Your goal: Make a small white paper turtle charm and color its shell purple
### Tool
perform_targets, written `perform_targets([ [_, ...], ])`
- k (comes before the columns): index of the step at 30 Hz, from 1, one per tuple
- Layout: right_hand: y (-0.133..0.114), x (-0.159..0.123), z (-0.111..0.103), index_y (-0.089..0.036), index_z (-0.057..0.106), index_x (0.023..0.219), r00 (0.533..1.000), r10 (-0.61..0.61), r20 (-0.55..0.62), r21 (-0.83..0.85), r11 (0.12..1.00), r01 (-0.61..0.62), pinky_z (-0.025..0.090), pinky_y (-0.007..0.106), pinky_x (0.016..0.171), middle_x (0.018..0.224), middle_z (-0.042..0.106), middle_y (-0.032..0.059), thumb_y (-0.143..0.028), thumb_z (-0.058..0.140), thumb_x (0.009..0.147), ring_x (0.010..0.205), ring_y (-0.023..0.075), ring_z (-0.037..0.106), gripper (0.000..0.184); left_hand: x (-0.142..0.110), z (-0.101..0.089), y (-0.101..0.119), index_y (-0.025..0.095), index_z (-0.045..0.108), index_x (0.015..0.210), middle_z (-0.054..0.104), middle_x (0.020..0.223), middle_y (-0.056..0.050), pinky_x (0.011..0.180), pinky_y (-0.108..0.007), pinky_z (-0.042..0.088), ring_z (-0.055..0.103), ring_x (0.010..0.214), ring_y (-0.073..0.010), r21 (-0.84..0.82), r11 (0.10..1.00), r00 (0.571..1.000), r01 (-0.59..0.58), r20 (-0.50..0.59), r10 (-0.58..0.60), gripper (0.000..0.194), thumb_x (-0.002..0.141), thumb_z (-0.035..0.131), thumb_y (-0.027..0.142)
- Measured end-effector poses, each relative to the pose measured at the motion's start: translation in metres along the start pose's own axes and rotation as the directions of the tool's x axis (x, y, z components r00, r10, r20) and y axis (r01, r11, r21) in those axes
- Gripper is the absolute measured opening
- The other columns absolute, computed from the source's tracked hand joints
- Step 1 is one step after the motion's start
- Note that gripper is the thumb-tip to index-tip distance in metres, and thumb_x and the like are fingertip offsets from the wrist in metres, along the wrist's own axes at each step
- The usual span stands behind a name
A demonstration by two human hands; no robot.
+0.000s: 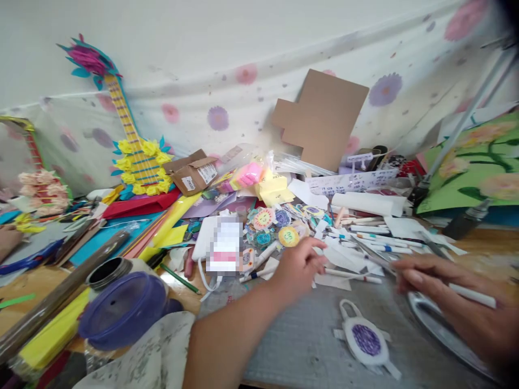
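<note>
My left hand (302, 265) reaches over the near edge of the paper pile, slightly blurred, its fingers bent and apart with nothing visible in them. A yellow round paper cutout (288, 236) lies just beyond it. At the right, my right hand (454, 302) grips a slim white marker (472, 295), whose rear end sticks out past the fingers. Between the hands, on the grey work surface (292, 346), lies a white paper cutout (366, 341) with a purple scribbled oval, a loop on top and small side tabs. A curved, shiny-edged object (441, 337) is partly hidden under my right hand.
Several markers (385, 237) and paper scraps are heaped ahead. A phone (224, 243) with a white cable stands left of my forearm. Further left are a purple lid (121, 310), a jar and a long roll (73, 286). A paper guitar (133, 124) leans at the wall.
</note>
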State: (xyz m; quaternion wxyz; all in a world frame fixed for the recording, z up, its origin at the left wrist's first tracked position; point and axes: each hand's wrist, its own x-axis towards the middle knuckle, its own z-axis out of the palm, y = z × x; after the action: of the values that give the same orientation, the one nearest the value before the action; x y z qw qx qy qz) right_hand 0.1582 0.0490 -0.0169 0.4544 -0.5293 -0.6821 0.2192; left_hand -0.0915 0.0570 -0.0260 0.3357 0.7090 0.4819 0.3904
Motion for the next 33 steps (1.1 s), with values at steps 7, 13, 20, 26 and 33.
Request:
perform_targets([
  [7, 0.042, 0.031, -0.033, -0.015, 0.054, 0.124, 0.971, -0.133, 0.196, -0.53, 0.819, 0.219, 0.041, 0.043, 0.09, 0.117, 0.061, 0.02, -0.015, 0.045, 0.084, 0.11, 0.0348, 0.056, 0.042, 0.006, -0.006, 0.001, 0.019, 0.054, 0.077, 0.057, 0.059, 0.004, 0.058, -0.024, 0.039, 0.052, 0.056, -0.0129, 0.108, 0.994, 0.999, 0.034, -0.008, -0.034, 0.018, 0.087, 0.041, 0.027],
  [13, 0.042, 0.029, -0.025, -0.014, 0.063, 0.111, 0.947, -0.199, 0.251, -0.491, 0.817, 0.302, 0.038, 0.043, 0.094, 0.114, 0.063, 0.0191, -0.015, 0.043, 0.086, 0.11, 0.0328, 0.054, 0.032, 0.002, -0.002, 0.01, 0.019, 0.052, 0.065, 0.06, 0.056, 0.003, 0.059, -0.024, 0.038, 0.054, 0.056, -0.0131, 0.254, 0.967, 0.996, 0.014, 0.076, -0.035, 0.027, 0.088, 0.039, 0.027],
  [20, 0.013, 0.022, 0.007, -0.021, 0.069, 0.078, 0.828, -0.242, 0.506, -0.4, 0.785, 0.474, 0.044, 0.034, 0.077, 0.08, 0.067, 0.0061, -0.022, 0.054, 0.085, 0.081, 0.022, 0.06, 0.017, 0.003, -0.007, 0.01, 0.02, 0.045, 0.054, 0.044, 0.049, 0.004, 0.051, -0.025, 0.025, 0.043, 0.051, -0.0142, 0.458, 0.889, 0.999, 0.016, 0.018, -0.027, 0.042, 0.087, 0.04, 0.045],
  [26, 0.004, 0.026, 0.01, -0.017, 0.066, 0.073, 0.86, -0.17, 0.482, -0.493, 0.759, 0.426, 0.04, 0.03, 0.064, 0.071, 0.065, 0.0058, -0.022, 0.049, 0.088, 0.07, 0.02, 0.058, 0.024, 0.004, -0.009, 0.007, 0.022, 0.058, 0.097, 0.063, 0.087, -0.002, 0.069, -0.027, 0.037, 0.056, 0.082, -0.0177, 0.532, 0.846, 0.999, -0.033, 0.009, 0.033, 0.018, 0.085, 0.044, 0.019],
  [33, -0.004, 0.024, 0.021, -0.02, 0.069, 0.079, 0.834, -0.157, 0.529, -0.537, 0.7, 0.472, 0.038, 0.035, 0.074, 0.084, 0.063, 0.0078, -0.022, 0.056, 0.084, 0.085, 0.0244, 0.056, 0.014, 0.006, -0.008, 0.003, 0.02, 0.065, 0.078, 0.061, 0.08, -0.003, 0.07, -0.03, 0.04, 0.055, 0.079, -0.0195, 0.608, 0.788, 0.992, -0.096, 0.127, 0.023, 0.01, 0.081, 0.057, 0.026],
])
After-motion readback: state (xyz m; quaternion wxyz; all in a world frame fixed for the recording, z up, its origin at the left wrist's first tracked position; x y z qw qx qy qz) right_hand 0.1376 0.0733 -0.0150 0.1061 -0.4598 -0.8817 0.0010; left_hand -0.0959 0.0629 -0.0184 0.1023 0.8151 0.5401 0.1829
